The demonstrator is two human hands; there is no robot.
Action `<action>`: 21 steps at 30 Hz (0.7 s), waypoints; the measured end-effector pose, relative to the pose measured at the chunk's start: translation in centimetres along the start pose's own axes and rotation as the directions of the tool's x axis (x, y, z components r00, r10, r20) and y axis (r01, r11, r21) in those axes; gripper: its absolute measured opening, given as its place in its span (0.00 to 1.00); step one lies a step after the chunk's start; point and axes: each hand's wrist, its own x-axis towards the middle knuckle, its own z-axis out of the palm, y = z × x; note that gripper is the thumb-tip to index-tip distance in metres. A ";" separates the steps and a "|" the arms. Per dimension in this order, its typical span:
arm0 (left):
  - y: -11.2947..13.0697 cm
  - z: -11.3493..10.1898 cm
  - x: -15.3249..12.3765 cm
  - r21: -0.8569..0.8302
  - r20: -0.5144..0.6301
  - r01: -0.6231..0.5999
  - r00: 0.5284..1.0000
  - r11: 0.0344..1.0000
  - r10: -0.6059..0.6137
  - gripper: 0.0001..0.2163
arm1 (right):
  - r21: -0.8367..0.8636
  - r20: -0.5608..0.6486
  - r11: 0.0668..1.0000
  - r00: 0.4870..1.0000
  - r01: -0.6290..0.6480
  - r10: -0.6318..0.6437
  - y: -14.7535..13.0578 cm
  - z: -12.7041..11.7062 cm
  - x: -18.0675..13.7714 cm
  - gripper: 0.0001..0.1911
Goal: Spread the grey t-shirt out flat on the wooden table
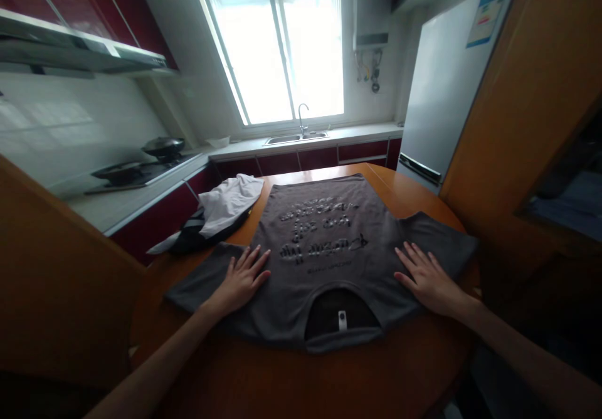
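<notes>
A grey T-shirt (pixel 324 231) with printed lettering lies spread flat, front up, on a round wooden table (pixel 357 381), its collar toward me. My left hand (pixel 242 278) rests flat on the shirt's left shoulder by the sleeve, fingers spread. My right hand (pixel 426 278) lies flat on the right shoulder, fingers stretched out. Neither hand holds anything.
A heap of white and dark clothes (pixel 219 212) sits at the table's far left edge. Behind are a counter with a sink (pixel 296 137), a stove with pans (pixel 141 168), a fridge (pixel 446 93) at right, and a wooden cabinet (pixel 531 111).
</notes>
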 end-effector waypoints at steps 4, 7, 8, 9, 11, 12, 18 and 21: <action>-1.2 1.1 -1.0 -0.016 0.053 0.043 0.998 0.999 -0.043 0.26 | -0.040 0.092 0.997 0.993 -0.067 0.070 1.3 0.9 -0.9 0.37; -1.5 0.6 0.2 -0.003 0.028 0.023 0.999 1.000 -0.023 0.26 | -0.037 0.101 0.995 0.991 -0.088 0.091 1.1 0.1 0.7 0.38; -1.6 0.4 1.1 0.003 0.021 0.013 1.000 1.000 -0.013 0.26 | -0.032 0.099 0.996 0.992 -0.081 0.084 0.9 -0.3 1.8 0.37; -1.7 0.3 2.2 0.009 0.015 0.004 1.000 1.000 -0.004 0.27 | -0.023 0.097 0.997 0.993 -0.069 0.071 0.8 -0.6 3.3 0.37; -1.8 0.2 5.0 0.013 0.002 -0.003 1.000 1.000 0.003 0.28 | 0.004 0.097 0.999 0.994 -0.053 0.052 0.6 -0.8 6.7 0.36; -1.9 0.3 6.6 0.007 -0.009 0.001 1.000 1.000 -0.001 0.29 | 0.019 0.100 0.998 0.994 -0.054 0.052 0.6 -0.6 8.7 0.36; -2.3 1.1 17.0 -0.038 -0.055 0.071 0.996 0.997 -0.073 0.25 | -0.003 0.096 0.993 0.988 -0.119 0.119 1.1 2.7 20.6 0.31; -3.1 1.6 21.5 -0.044 -0.106 0.102 0.989 0.994 -0.106 0.22 | -0.013 0.114 0.987 0.981 -0.158 0.159 1.7 4.3 25.7 0.31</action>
